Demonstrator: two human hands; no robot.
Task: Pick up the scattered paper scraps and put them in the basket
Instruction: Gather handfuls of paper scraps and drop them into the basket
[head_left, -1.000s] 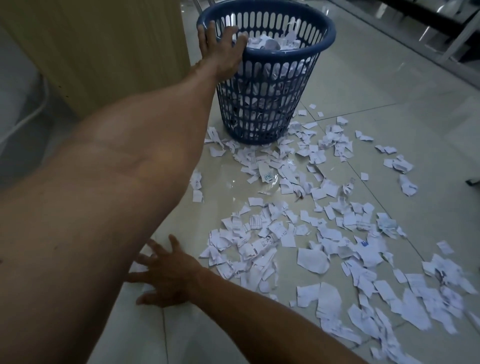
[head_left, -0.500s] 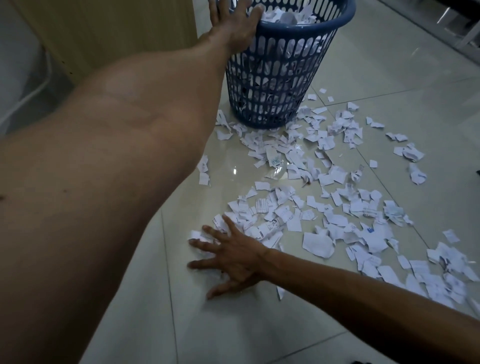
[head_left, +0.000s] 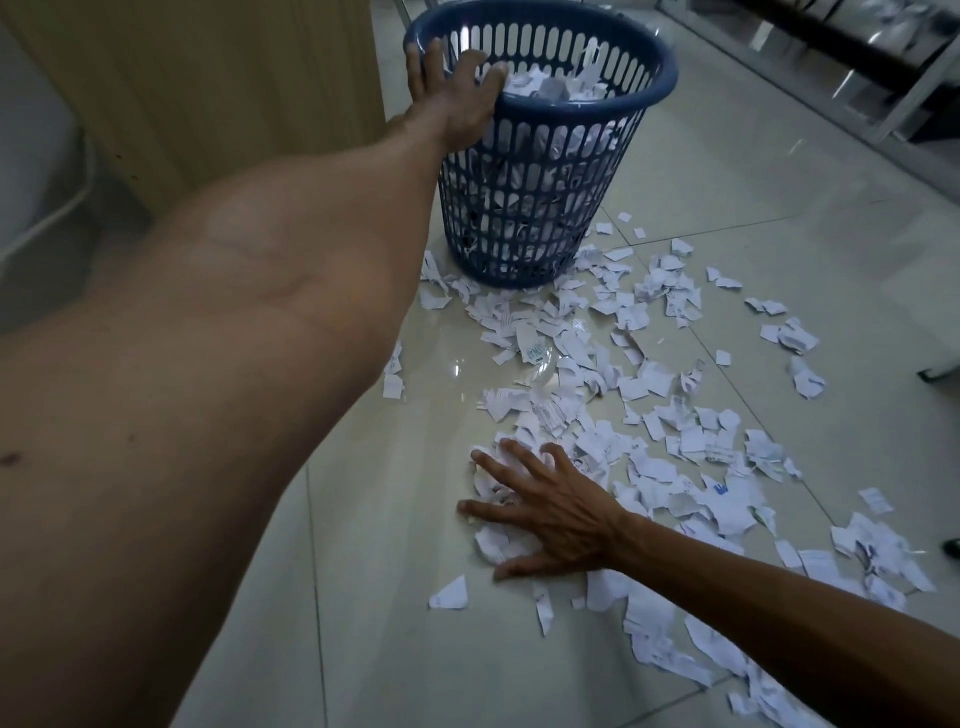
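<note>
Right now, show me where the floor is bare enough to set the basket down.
Bare tile lies left of the right hand, bordered by the left forearm, and right of the basket, beyond the scraps. From the basket's foot to the lower right it is crowded with paper.

One basket (head_left: 582, 110), one left hand (head_left: 457, 106), one right hand (head_left: 558, 512), paper scraps (head_left: 727, 501) beyond counting.

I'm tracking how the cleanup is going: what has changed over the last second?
The right hand slid from the bare floor left of the pile rightward onto the paper scraps. It now lies on them with fingers spread, and nothing has been lifted yet. The left hand still holds the rim of the basket, which stays upright with paper inside.
</note>
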